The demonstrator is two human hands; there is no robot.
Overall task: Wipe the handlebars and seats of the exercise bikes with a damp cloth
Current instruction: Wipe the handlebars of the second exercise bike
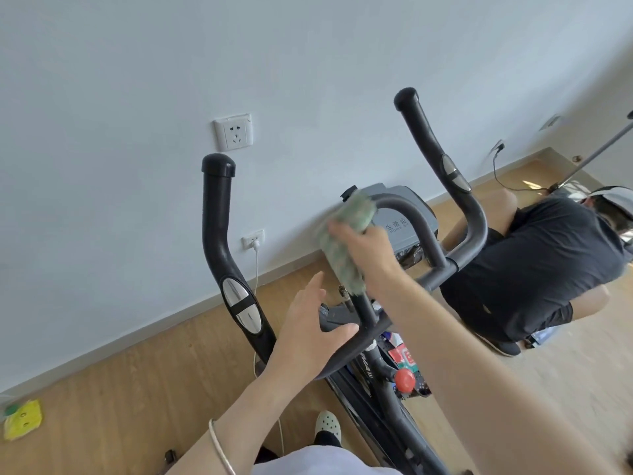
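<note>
An exercise bike stands before me with black handlebars: a left grip [219, 234] and a right grip [431, 145] rise upward, joined by a grey inner loop [416, 228]. My right hand [366, 250] grips a green damp cloth [342, 241] wrapped round the left side of that loop. My left hand [308, 330] hovers open just below, fingers straight, near the handlebar stem [363, 310]. The seat is out of view.
A red tension knob [405, 379] sits on the frame below. Another person in a dark shirt [534, 269] crouches on the wooden floor at right. A white cable [256, 269] hangs from a wall socket. A yellow-green object [22, 419] lies at far left.
</note>
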